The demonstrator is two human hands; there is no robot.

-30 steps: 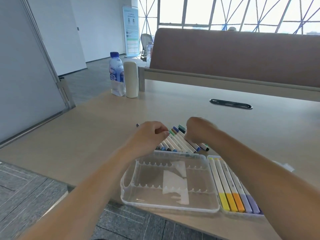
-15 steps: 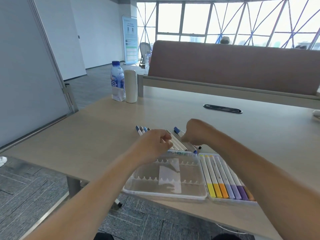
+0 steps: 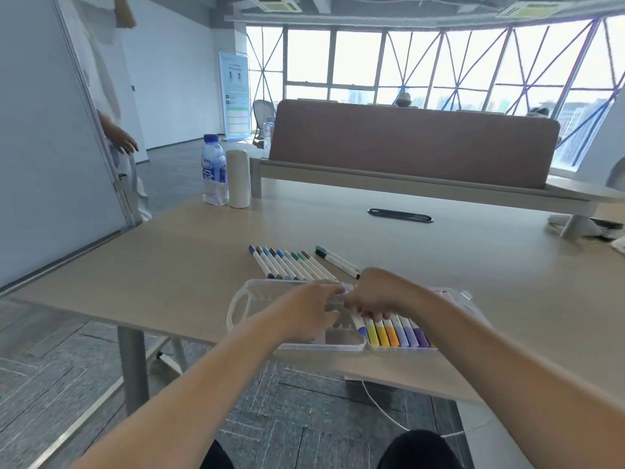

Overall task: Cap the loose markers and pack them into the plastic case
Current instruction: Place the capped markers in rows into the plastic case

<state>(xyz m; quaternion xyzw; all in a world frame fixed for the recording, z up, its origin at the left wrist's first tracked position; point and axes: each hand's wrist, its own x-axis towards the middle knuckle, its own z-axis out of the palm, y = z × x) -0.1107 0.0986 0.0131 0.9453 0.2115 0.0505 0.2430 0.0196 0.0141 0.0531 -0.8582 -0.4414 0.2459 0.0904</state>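
Two hands meet over the case [image 3: 243, 299] at the counter's [image 3: 189, 265] near edge. I see my right hand [image 3: 375, 292] curled onto a blue-capped marker [image 3: 359, 324] beside the packed row [image 3: 399, 333]. My left hand [image 3: 309, 311] is curled at it, grip unclear. The loose markers [image 3: 291, 264] lie just beyond the case.
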